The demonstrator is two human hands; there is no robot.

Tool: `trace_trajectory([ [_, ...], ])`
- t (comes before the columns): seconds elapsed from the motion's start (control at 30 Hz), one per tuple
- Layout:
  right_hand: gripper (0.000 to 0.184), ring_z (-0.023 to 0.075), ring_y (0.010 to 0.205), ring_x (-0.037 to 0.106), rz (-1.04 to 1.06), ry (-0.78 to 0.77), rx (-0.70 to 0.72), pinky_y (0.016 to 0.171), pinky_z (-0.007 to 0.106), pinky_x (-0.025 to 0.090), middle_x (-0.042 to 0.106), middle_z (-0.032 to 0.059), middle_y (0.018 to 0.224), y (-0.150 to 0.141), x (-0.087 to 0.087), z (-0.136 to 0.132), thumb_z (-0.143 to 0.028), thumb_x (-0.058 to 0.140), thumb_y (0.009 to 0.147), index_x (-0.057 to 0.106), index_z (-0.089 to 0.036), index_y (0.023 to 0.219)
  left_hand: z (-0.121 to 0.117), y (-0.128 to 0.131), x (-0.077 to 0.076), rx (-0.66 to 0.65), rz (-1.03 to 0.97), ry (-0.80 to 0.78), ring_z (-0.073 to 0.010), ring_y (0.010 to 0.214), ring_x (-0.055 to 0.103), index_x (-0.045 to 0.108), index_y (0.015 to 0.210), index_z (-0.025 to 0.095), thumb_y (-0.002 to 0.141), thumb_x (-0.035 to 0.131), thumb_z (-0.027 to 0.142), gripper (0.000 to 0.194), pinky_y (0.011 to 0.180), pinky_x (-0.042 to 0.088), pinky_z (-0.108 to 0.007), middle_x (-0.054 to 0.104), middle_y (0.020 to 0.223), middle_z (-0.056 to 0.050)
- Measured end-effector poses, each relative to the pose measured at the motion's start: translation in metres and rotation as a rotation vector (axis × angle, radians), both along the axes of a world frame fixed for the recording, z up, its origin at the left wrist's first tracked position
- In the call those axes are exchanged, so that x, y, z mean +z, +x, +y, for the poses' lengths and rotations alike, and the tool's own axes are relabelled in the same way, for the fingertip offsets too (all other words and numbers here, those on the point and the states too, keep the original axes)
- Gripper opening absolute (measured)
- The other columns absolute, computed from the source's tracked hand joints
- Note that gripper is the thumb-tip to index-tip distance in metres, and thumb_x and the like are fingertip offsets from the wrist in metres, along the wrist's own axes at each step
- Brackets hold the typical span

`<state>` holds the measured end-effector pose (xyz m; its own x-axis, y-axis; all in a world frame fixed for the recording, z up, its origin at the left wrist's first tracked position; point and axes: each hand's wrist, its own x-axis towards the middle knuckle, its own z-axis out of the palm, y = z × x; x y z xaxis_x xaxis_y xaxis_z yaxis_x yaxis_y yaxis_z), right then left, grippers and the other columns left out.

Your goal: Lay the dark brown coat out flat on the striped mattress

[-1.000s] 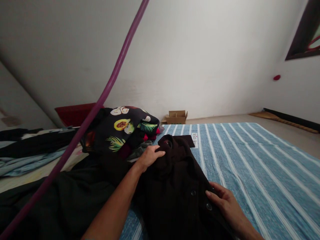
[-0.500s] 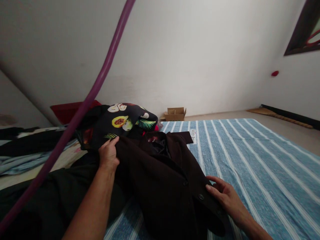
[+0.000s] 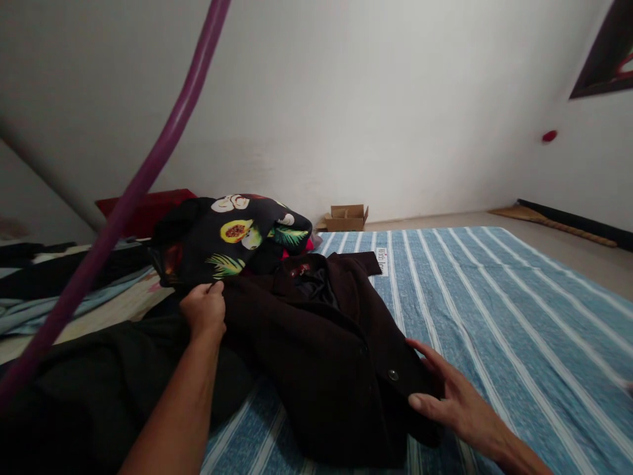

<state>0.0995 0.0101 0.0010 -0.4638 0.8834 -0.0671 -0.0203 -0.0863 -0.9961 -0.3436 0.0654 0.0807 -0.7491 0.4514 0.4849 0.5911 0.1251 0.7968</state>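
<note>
A dark brown buttoned coat [image 3: 321, 356] lies spread on a blue-and-white striped mattress [image 3: 494, 316]. My left hand [image 3: 204, 311] is closed on the coat's left shoulder edge, close to a pile of clothes. My right hand [image 3: 452, 399] rests with its fingers stretched out on the coat's right front edge, beside a button [image 3: 393, 375].
A pile of clothes topped by a black fruit-print garment [image 3: 232, 241] sits behind the coat. A purple tube [image 3: 133, 191] crosses the left of the view. Black fabric [image 3: 99, 382] lies at lower left. A small cardboard box [image 3: 346, 216] stands by the far wall.
My left hand moved from the coat's collar to its left shoulder and drew it outward, so the coat lies flatter and wider. My right hand slid lower along the front edge.
</note>
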Motion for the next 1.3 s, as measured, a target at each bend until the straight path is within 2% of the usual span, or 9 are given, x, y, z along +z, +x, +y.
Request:
trace_trajectory([
  [0.07,0.09,0.0283,0.128,0.035,0.055,0.05,0.049,0.106,0.043,0.026,0.038,0.009,0.141,0.001,0.0,-0.005,-0.041,0.075,0.063,0.03,-0.026,0.139,-0.004,0.021,0.009,0.128,0.236,-0.063,-0.0301,0.094,0.056,0.058,0.087,0.017,0.069,0.05,0.03,0.024,0.084,0.043,-0.043,0.062,0.087,-0.007],
  [0.13,0.099,0.0287,0.133,0.026,0.115,0.079,0.103,0.108,0.045,0.021,0.026,0.0085,0.147,0.0,-0.002,-0.008,-0.04,0.078,0.06,0.024,-0.028,0.142,-0.009,0.053,0.017,0.058,0.497,-0.074,-0.0326,0.114,0.046,0.058,0.1,0.014,0.07,0.051,0.027,0.033,0.099,0.032,-0.046,0.057,0.113,-0.014],
  [0.3,0.11,0.0293,0.136,0.019,0.158,0.125,0.127,0.109,0.047,0.018,0.016,0.0097,0.15,-0.012,-0.002,-0.008,-0.039,0.08,0.057,0.015,-0.026,0.144,-0.01,0.143,0.005,-0.862,0.899,-0.496,-0.0233,0.122,0.042,0.051,0.121,0.022,0.076,0.048,0.023,0.045,0.103,0.029,-0.04,0.051,0.129,-0.008],
  [0.4,0.109,0.0301,0.134,0.024,0.123,0.149,0.038,0.107,0.046,0.023,0.023,0.0097,0.148,-0.019,0.003,-0.005,-0.042,0.08,0.056,0.018,-0.026,0.144,0.003,0.17,-0.016,-1.089,0.877,-0.802,-0.0247,0.107,0.055,0.061,0.106,0.024,0.071,0.055,0.026,0.035,0.097,0.035,-0.041,0.064,0.109,-0.006],
  [0.53,0.115,0.0326,0.129,0.033,0.131,0.157,-0.039,0.102,0.048,0.03,0.036,0.0128,0.141,-0.024,0.001,0.0,-0.046,0.081,0.053,0.013,-0.027,0.144,0.031,0.164,-0.012,-1.016,0.801,-0.791,-0.0202,0.081,0.063,0.066,0.078,0.02,0.078,0.045,0.026,0.022,0.078,0.044,-0.029,0.068,0.081,-0.005],
  [0.7,0.112,0.0321,0.129,0.032,0.178,0.229,-0.029,0.095,0.048,0.035,0.035,0.0152,0.141,-0.028,-0.021,0.012,-0.048,0.079,0.056,0.011,-0.03,0.144,0.061,0.112,0.036,-0.481,0.476,-0.249,-0.0192,0.077,0.06,0.066,0.083,0.017,0.077,0.045,0.034,0.028,0.072,0.043,-0.026,0.067,0.08,-0.005],
  [0.8,0.095,0.0305,0.128,0.034,0.009,0.215,-0.099,0.096,0.048,0.034,0.04,0.014,0.137,-0.038,-0.033,0.02,-0.042,0.075,0.064,0.022,-0.028,0.142,0.068,0.083,0.048,-0.292,0.225,-0.042,-0.0178,0.07,0.057,0.066,0.074,0.016,0.069,0.053,0.034,0.023,0.065,0.041,-0.025,0.063,0.068,-0.001],
  [1.13,0.049,0.0234,0.095,0.055,-0.068,0.287,-0.184,0.083,0.036,0.042,0.061,0.0058,0.103,-0.107,-0.036,0.034,-0.022,0.064,0.066,0.055,-0.02,0.114,0.063,0.058,0.021,-0.222,-0.075,0.094,-0.012,0.054,0.046,0.063,0.068,0.015,0.06,0.057,0.034,0.022,0.05,0.035,-0.022,0.048,0.053,0.005],
  [1.3,0.004,0.014,0.065,0.048,0.096,0.185,-0.195,0.06,0.025,0.039,0.052,-0.0023,0.065,-0.115,-0.023,0.053,-0.019,0.058,0.064,0.056,-0.017,0.068,0.066,0.053,0.031,-0.193,-0.101,0.142,-0.0124,0.056,0.046,0.062,0.064,0.015,0.057,0.056,0.034,0.021,0.054,0.036,-0.023,0.048,0.053,0.005],
])
